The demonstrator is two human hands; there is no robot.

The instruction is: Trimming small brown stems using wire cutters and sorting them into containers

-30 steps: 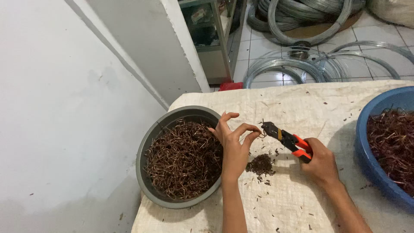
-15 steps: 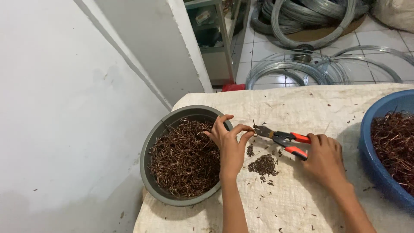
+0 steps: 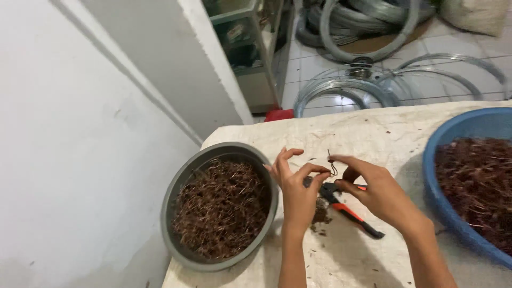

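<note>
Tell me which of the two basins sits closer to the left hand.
The grey basin, beside the left hand. The blue basin lies across the table, beyond the right hand.

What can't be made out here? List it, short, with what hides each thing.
Head view:
- Blue basin: its right side is cut off by the frame edge.
- Pliers: the jaws are hidden behind the left hand and right hand.
- Small wire piece at the right fingertips: too thin to tell its shape.
- Dark pile on the cloth: partly covered by the left hand.
- Grey bowl: single pieces inside too fine to separate.
</note>
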